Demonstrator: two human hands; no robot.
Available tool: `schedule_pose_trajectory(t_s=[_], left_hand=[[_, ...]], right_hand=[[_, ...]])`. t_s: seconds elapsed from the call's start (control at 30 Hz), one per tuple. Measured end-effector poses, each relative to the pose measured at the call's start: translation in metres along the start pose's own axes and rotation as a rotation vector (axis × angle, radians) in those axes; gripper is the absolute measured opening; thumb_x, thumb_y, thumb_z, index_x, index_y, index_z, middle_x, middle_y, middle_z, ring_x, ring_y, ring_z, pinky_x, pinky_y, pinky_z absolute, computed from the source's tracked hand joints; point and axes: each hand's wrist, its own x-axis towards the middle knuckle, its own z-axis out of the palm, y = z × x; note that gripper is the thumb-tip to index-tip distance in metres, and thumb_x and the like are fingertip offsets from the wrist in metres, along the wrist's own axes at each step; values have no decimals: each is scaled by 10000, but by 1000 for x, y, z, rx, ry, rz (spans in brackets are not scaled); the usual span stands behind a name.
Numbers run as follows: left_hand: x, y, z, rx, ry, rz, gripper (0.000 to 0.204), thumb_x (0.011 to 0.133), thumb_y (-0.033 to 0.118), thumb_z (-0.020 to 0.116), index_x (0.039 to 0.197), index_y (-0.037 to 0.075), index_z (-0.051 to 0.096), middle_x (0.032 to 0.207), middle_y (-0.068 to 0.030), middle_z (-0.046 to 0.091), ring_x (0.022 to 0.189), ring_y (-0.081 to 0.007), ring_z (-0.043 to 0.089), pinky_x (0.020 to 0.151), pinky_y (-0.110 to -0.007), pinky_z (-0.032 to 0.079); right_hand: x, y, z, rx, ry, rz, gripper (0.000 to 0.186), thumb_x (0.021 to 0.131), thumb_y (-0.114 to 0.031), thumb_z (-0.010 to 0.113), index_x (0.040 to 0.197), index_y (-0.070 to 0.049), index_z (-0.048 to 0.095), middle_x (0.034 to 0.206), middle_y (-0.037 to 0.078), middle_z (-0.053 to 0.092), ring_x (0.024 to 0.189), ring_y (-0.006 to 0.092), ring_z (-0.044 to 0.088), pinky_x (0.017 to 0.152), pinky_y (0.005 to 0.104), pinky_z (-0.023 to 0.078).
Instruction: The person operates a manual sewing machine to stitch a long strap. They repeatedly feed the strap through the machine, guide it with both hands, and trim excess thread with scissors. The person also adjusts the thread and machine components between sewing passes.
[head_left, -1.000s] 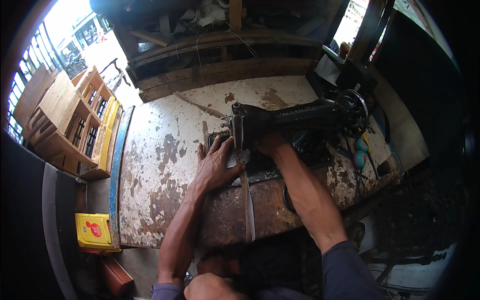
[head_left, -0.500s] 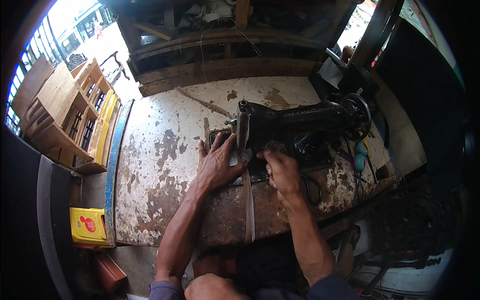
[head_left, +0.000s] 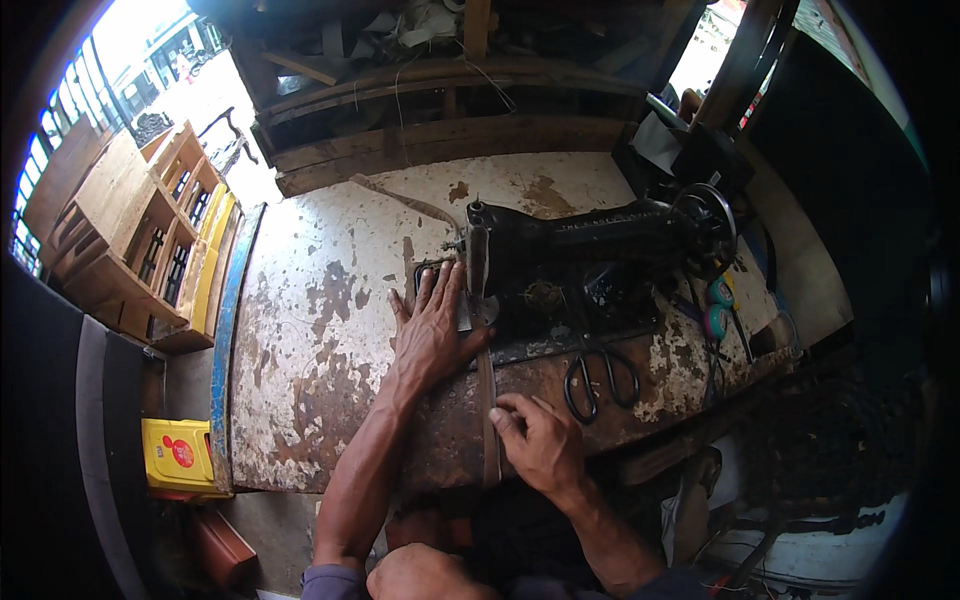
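A black sewing machine with a handwheel stands on the worn table. My left hand lies flat beside its needle end, fingers stretched out and thumb over a narrow brown fabric strip. This strip runs from under the machine head toward the table's front edge; another length trails behind the machine. My right hand is closer to the front edge, fingers curled, with thumb and forefinger pinched at the strip's right side. Black-handled scissors rest on the table beyond my right hand, their blades pointing toward the machine.
Small round teal-and-purple items and thin tools lie at the table's right end. A wooden shelf unit stands left of the blue-edged table, with a yellow container below. Wooden shelving closes off the back.
My right hand has come back from beside the machine head toward the front edge, onto the strip. The scissors now show fully. My left hand has stayed nearly in place.
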Motion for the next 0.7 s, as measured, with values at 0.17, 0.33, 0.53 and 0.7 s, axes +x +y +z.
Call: schedule_pose_trajectory(t_s=[0.17, 0.33, 0.53, 0.7], left_hand=[[-4, 5, 3, 62, 13, -35, 1089, 924, 638, 710, 1714, 65, 227, 1776, -151, 269, 1660, -373, 167, 1281, -730, 24], [-7, 5, 7, 60, 19, -43, 1038, 952, 632, 683, 1708, 65, 252, 1770, -138, 293, 1659, -362, 179, 1284, -723, 28], [-18, 5, 12, -17, 68, -45, 886, 1012, 550, 652, 1672, 51, 336, 1720, -159, 389, 1640, -372, 239, 1299, -688, 67], [-51, 6, 8, -87, 127, 99, 513, 1045, 361, 651, 1488, 108, 598, 1594, -135, 558, 1558, -393, 404, 1270, -684, 180]], right_hand=[[-12, -7, 15, -182, 25, -24, 318, 955, -382, 801, 1043, -86, 723, 834, 83, 694, 745, 308, 712, 658, 448, 549], [-13, -8, 23, -184, -2, 35, 210, 974, -286, 758, 1003, -85, 708, 858, 102, 728, 786, 343, 728, 688, 467, 554], [-15, -10, 24, 44, -5, 176, 174, 994, -223, 698, 1054, -60, 717, 911, 167, 779, 863, 406, 759, 759, 493, 580], [-19, -7, 22, -19, 19, 128, 221, 988, -211, 696, 1135, -49, 728, 923, 174, 785, 866, 411, 762, 776, 491, 587]])
